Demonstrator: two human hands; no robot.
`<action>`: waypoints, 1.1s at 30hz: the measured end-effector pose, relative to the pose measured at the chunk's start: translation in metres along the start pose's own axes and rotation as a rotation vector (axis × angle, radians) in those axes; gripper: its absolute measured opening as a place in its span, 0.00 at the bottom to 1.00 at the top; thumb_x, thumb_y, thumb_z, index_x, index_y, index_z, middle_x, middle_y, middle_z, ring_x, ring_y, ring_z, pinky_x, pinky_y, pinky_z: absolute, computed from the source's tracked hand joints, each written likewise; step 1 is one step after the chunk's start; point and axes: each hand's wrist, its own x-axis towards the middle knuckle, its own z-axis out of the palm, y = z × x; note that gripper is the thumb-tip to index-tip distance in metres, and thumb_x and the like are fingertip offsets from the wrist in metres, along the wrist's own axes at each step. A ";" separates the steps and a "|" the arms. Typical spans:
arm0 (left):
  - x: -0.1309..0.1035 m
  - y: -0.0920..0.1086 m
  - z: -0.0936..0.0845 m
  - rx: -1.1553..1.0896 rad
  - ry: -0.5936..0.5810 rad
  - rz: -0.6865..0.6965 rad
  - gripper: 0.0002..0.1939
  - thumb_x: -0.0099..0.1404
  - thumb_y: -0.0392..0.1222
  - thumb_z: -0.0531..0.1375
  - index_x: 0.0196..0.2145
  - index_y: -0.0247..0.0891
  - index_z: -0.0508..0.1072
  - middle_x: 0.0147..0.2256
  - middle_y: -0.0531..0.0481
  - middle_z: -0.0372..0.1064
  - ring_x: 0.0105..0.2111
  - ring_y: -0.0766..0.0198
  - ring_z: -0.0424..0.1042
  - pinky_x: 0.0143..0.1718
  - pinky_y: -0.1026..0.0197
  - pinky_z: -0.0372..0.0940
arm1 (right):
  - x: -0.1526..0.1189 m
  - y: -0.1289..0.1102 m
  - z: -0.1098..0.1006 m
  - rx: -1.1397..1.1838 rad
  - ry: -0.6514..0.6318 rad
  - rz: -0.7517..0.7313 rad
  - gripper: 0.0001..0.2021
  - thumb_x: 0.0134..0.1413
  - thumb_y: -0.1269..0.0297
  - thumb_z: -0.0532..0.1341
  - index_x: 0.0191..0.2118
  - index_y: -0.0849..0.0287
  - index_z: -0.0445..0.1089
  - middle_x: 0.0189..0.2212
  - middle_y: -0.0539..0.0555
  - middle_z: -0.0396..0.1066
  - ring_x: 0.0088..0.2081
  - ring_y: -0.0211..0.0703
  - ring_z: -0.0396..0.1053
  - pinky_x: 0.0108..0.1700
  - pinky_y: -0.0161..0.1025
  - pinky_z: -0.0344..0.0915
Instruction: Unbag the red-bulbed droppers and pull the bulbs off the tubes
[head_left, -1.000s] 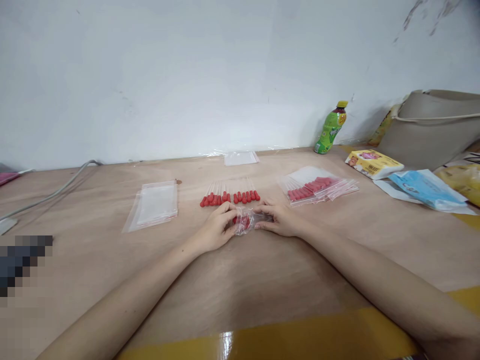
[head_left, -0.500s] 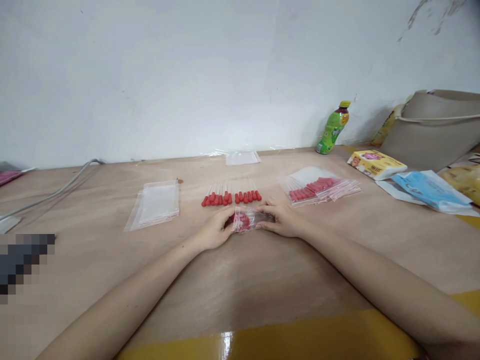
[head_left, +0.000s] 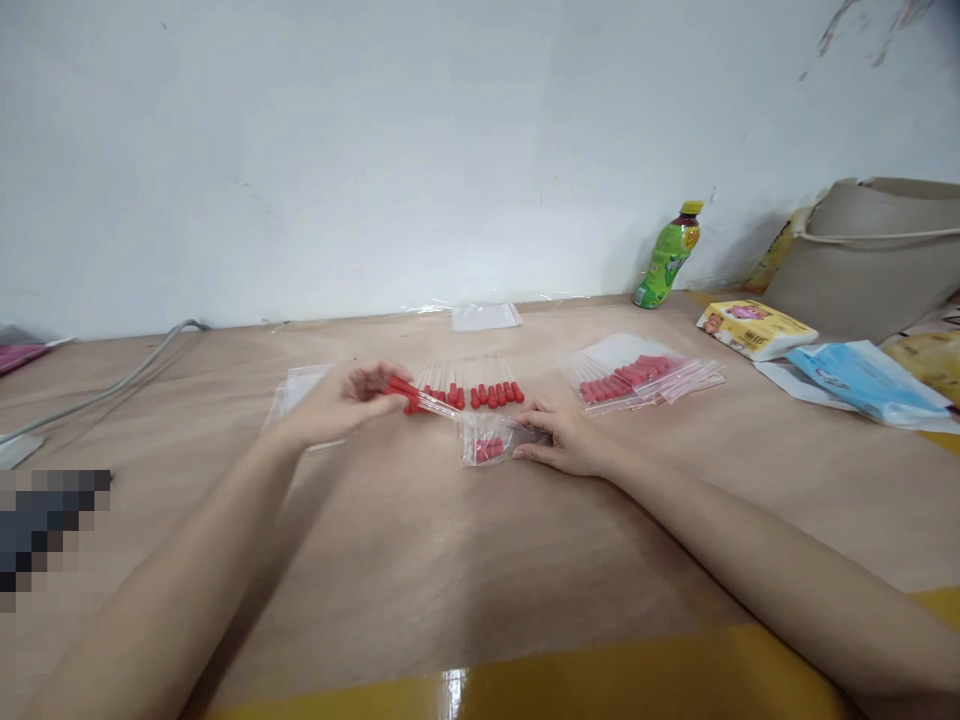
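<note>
Clear droppers with red bulbs point(head_left: 403, 386) are pinched by the bulb end in my left hand point(head_left: 358, 398), their thin stems pointing right toward a clear plastic bag point(head_left: 480, 438). That bag lies on the table with a few red bulbs inside. My right hand point(head_left: 559, 437) is closed on its right end. Just behind the bag is a row of red-bulbed droppers point(head_left: 496, 394), stems toward the wall. My left hand and wrist partly cover a stack of flat clear bags point(head_left: 289, 386). Filled bags with red bulbs point(head_left: 626, 376) lie to the right.
Against the wall stands a green bottle point(head_left: 667, 257). Right of it are a yellow tissue pack point(head_left: 757, 330), a blue packet point(head_left: 870, 380) and a grey bin point(head_left: 862, 265). Another flat bag point(head_left: 486, 317) lies by the wall. A grey cable point(head_left: 124, 374) crosses the left side.
My left hand has left the bag and moved left and up, now holding droppers. The bag lies flatter with its red bulbs in view. My right hand has stayed in place.
</note>
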 end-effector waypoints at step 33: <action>-0.004 -0.063 0.020 0.618 0.185 -0.186 0.26 0.51 0.45 0.56 0.48 0.34 0.66 0.42 0.44 0.69 0.36 0.58 0.70 0.41 0.56 0.66 | 0.000 0.000 -0.001 0.010 -0.006 0.009 0.19 0.51 0.56 0.60 0.47 0.58 0.66 0.37 0.56 0.64 0.38 0.42 0.63 0.39 0.39 0.63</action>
